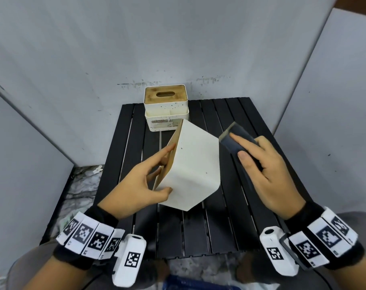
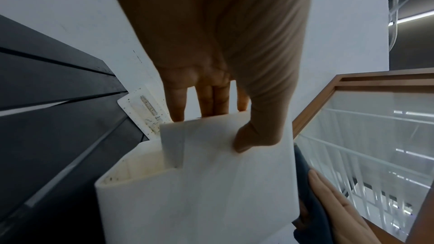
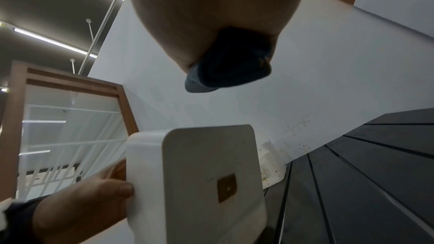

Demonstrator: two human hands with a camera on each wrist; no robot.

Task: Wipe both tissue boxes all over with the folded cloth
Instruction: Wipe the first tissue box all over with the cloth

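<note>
A white tissue box (image 1: 196, 164) hangs tilted above the middle of the black slatted table (image 1: 226, 229). My left hand (image 1: 167, 170) grips its left end, thumb on the near face and fingers on the wooden lid. My right hand (image 1: 240, 146) holds a dark blue folded cloth (image 1: 240, 130) just beside the box's right edge. The left wrist view shows the box (image 2: 199, 192) with the cloth (image 2: 312, 201) at its right side. In the right wrist view the cloth (image 3: 230, 62) sits bunched under my palm, above the box's end face (image 3: 211, 183). A second speckled tissue box (image 1: 166, 107) stands upright at the back.
Grey panels (image 1: 52, 80) wall in the table on the left, back and right. The second box stands against the back panel near the table's far edge. Marbled floor (image 1: 81, 185) shows to the left of the table.
</note>
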